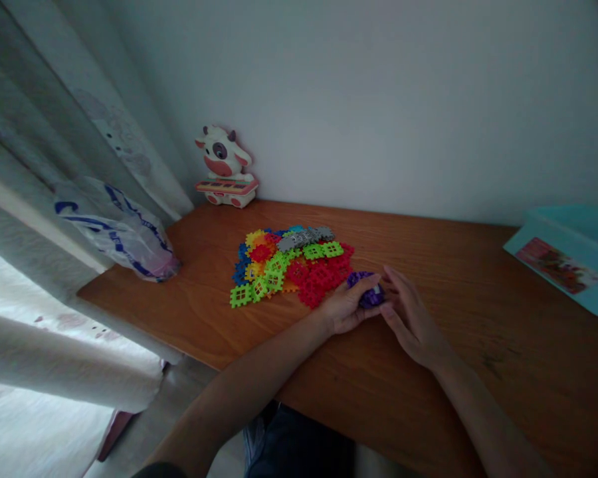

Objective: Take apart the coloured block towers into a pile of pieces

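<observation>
A small bundle of purple interlocking plastic blocks (366,297) is in my left hand (346,311), with the thumb over the top and the fingers beneath. My right hand (412,322) is at the bundle's right side. Its thumb and fingers are apart and curved, with the tips close to the purple blocks; whether they touch is unclear. Just left of my hands lies a pile of similar blocks sorted roughly by colour: red blocks (319,277), light green blocks (274,271), grey blocks (303,238), orange-yellow blocks (254,271) and blue blocks (240,265).
A toy cow with a keyboard (226,174) stands against the wall at the back left. On the wooden table's (458,259) left edge sits a clear plastic bag (129,232) with blue print, beside the curtain (54,126). A light blue bin (568,255) is at the far right.
</observation>
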A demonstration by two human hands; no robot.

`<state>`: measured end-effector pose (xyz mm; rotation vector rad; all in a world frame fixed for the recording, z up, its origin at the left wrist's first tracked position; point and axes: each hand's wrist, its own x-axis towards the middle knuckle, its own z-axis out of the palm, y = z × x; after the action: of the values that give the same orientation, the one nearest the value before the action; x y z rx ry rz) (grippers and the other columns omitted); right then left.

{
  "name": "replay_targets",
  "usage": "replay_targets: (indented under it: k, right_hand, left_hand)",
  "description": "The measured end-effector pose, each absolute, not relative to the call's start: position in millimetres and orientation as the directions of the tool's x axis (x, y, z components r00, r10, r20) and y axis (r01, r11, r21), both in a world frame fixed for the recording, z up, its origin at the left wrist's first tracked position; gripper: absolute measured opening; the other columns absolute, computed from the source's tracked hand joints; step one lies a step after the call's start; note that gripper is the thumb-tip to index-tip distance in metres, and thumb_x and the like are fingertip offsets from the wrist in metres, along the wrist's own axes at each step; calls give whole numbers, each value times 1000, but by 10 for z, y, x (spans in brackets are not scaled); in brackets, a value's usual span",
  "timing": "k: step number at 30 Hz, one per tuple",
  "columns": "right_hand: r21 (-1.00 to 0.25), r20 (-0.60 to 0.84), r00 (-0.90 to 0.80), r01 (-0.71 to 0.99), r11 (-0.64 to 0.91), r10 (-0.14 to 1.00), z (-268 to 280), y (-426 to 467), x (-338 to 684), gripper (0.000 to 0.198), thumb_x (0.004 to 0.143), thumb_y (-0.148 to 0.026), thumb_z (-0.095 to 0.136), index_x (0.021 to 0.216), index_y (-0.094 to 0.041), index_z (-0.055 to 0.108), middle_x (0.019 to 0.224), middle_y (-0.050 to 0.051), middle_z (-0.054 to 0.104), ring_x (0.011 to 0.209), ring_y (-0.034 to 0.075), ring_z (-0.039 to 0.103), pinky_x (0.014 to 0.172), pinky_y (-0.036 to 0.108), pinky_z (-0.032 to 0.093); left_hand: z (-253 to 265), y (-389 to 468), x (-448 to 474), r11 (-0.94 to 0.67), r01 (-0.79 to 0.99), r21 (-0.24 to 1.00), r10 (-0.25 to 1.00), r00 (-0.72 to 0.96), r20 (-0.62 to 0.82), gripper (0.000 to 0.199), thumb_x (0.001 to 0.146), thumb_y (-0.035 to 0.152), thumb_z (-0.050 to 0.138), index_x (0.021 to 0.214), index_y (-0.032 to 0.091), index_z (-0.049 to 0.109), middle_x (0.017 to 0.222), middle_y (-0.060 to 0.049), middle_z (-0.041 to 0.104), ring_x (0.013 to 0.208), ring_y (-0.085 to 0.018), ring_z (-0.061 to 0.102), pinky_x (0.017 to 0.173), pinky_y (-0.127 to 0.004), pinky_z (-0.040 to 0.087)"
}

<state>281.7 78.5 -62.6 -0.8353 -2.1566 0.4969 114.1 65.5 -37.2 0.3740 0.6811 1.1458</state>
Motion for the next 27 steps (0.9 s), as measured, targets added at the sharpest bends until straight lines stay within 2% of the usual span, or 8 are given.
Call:
replay_targets:
  k: [4,8,14,18,20,23,25,27]
  right_hand:
    - [-570,533,-448,437,696,718,-627,802,2818,55,102,-40,43,154,-32,28,153,9,41,140,30,41,116,55,36]
    - [-572,523,-426,466,675,738,-643,820,2805,51,102,-40,43,151,-30,33,146,11,46,132,30,48,113,55,39]
    - [-609,466,-423,484,629,777,-687,833,2794,50,101,-44,45,148,-29,37,138,13,50,114,29,59,103,55,47]
    - [-633,439,-399,498,593,805,-705,852,2815,49,100,-46,46,145,-28,40,132,13,53,107,28,62,99,54,50]
    - [-645,437,-383,497,580,814,-713,863,2825,48,100,-47,46,143,-28,41,129,13,55,103,27,62,96,53,52]
    - [-649,443,-377,491,581,814,-717,867,2824,47,100,-47,45,142,-28,42,125,12,57,98,25,63,95,51,53]
    - [-646,440,-388,490,585,810,-712,860,2812,47,100,-46,45,143,-28,41,125,12,57,97,25,63,95,51,52]
    - [-642,431,-406,489,590,806,-701,850,2796,47,100,-46,46,143,-28,40,125,12,57,96,25,63,95,51,52]
  left_hand:
    - [-270,743,1024,166,-770,617,974,28,-226,15,81,23,78,86,14,66,85,-3,72,79,-14,72,92,-35,59]
    - [-192,814,871,-14,-736,677,983,-136,-127,24,76,28,82,90,14,68,91,-4,72,83,-15,72,98,-38,55]
    - [-166,869,714,-156,-544,824,964,-266,7,38,72,39,85,94,18,62,90,-3,69,79,-17,71,85,-38,59]
    - [-149,947,486,-328,-305,894,882,-439,174,44,72,40,84,100,20,56,91,-2,66,79,-16,68,77,-33,60]
    - [-102,971,270,-373,-111,921,825,-494,274,42,77,44,79,102,20,55,91,-3,66,77,-15,67,76,-31,58]
    - [12,946,-147,-294,271,917,798,-459,391,47,79,47,76,110,19,54,95,-4,66,81,-16,65,77,-30,55]
    - [88,903,-436,-199,497,845,825,-381,418,45,81,48,74,110,19,55,94,-4,65,83,-17,63,77,-30,52]
    - [132,867,-692,-117,684,720,849,-308,430,44,83,50,71,111,20,56,94,-4,66,84,-19,63,79,-33,51]
